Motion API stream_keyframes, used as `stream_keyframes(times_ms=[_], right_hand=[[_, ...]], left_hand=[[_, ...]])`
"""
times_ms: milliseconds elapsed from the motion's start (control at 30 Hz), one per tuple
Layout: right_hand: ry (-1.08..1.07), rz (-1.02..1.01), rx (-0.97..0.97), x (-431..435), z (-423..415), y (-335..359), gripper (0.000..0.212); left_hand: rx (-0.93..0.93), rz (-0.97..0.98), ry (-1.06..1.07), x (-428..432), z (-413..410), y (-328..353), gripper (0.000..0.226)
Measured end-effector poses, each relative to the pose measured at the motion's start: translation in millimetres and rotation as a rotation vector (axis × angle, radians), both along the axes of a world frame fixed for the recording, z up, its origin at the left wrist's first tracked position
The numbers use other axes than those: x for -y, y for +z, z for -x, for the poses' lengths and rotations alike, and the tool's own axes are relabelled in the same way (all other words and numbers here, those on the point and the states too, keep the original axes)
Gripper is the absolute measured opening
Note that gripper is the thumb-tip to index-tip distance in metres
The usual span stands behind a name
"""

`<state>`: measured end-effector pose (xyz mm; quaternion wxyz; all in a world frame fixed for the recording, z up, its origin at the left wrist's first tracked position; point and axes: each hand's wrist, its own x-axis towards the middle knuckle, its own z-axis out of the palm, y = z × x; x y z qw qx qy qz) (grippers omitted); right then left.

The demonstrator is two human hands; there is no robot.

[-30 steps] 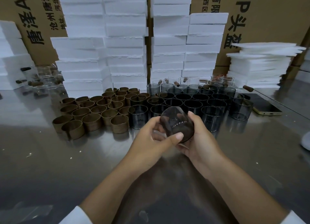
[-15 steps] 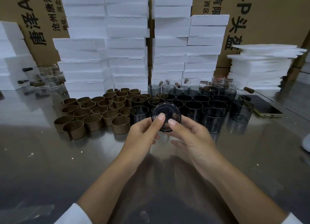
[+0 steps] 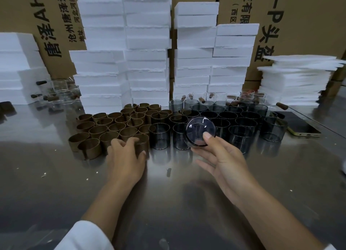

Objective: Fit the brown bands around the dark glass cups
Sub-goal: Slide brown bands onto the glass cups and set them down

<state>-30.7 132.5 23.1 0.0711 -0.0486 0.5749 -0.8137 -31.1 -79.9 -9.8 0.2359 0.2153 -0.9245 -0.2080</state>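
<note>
My right hand (image 3: 222, 159) holds a dark glass cup (image 3: 200, 130) above the table, thumb on its round base, which faces me. My left hand (image 3: 125, 156) has its fingers and thumb curled round a brown band (image 3: 143, 145) at the near right corner of the cluster of brown bands (image 3: 112, 126). Several dark glass cups (image 3: 234, 122) stand in rows to the right of the bands.
The steel table (image 3: 74, 184) carries stacks of white foam blocks (image 3: 146, 62) behind the cups, thin foam sheets (image 3: 295, 81) at the right and a phone (image 3: 301, 126) at the right edge. Clear glasses (image 3: 61, 92) sit at the back left. Cardboard boxes (image 3: 309, 25) stand behind.
My left hand has let go of the cup and moved left and down onto a brown band. The right hand alone now holds the cup, shifted a little right.
</note>
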Motion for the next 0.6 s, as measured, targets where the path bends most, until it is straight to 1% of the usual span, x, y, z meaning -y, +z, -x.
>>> stream_keyframes(times_ms=[33, 100, 200, 300, 367, 433, 500, 567, 600], right_hand=[[-0.002, -0.003, 0.001, 0.4, 0.1, -0.4, 0.047], [-0.004, -0.01, 0.003, 0.8, 0.1, -0.7, 0.046], [-0.006, -0.018, 0.003, 1.0, -0.6, -0.4, 0.044], [-0.007, -0.017, 0.012, 1.0, -1.9, 0.7, 0.051], [-0.007, -0.024, 0.023, 1.2, -1.6, 1.0, 0.05], [-0.002, -0.045, 0.039, 1.9, -0.5, 0.6, 0.046], [0.011, -0.063, 0.066, 3.6, 0.0, 0.2, 0.05], [0.015, -0.061, 0.089, 5.1, -0.8, 0.8, 0.047], [0.018, -0.048, 0.091, 5.4, -1.3, 1.7, 0.041]], left_hand=[[0.038, 0.027, 0.001, 0.4, 0.4, -1.2, 0.043], [0.048, 0.018, -0.01, 1.4, 0.4, -1.6, 0.039], [-0.017, -0.061, -0.012, 4.6, 0.4, 0.4, 0.036], [-0.098, -0.138, 0.012, 4.9, -2.5, 3.5, 0.028], [-0.197, -0.173, 0.009, 3.0, -3.4, 6.2, 0.023], [-0.401, -0.26, -0.032, -1.9, -3.5, 13.0, 0.018], [-0.582, -0.469, -0.18, -13.6, -6.2, 25.8, 0.021], [-0.669, -0.719, -0.422, -31.8, -11.2, 37.0, 0.031], [-0.683, -0.778, -0.525, -39.9, -14.0, 39.3, 0.035]])
